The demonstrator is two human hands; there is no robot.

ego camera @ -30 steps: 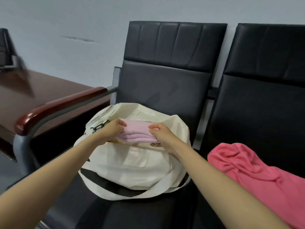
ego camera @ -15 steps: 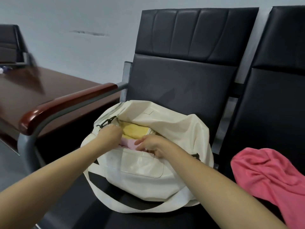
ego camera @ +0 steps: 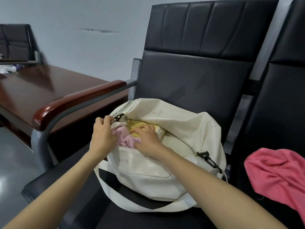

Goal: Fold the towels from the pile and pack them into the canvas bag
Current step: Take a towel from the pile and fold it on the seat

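Canvas bag (ego camera: 148, 171) on the black chair (ego camera: 189, 80), pale pink towel (ego camera: 127, 140) in its mouth.
Left hand (ego camera: 102, 134) pinches the rim by the black clip (ego camera: 118, 117); right hand (ego camera: 146, 140) presses flat-fingered on the towel.

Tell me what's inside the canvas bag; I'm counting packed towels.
A pink towel and a yellow towel show in the canvas bag's mouth. The left hand and right hand cover parts; anything deeper is hidden.

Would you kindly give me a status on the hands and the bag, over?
Left hand pinches canvas bag rim by its clip. Right hand flat, pressing pink towel and yellow towel inside. Coral towel unfolded on next chair. Nothing blocking.
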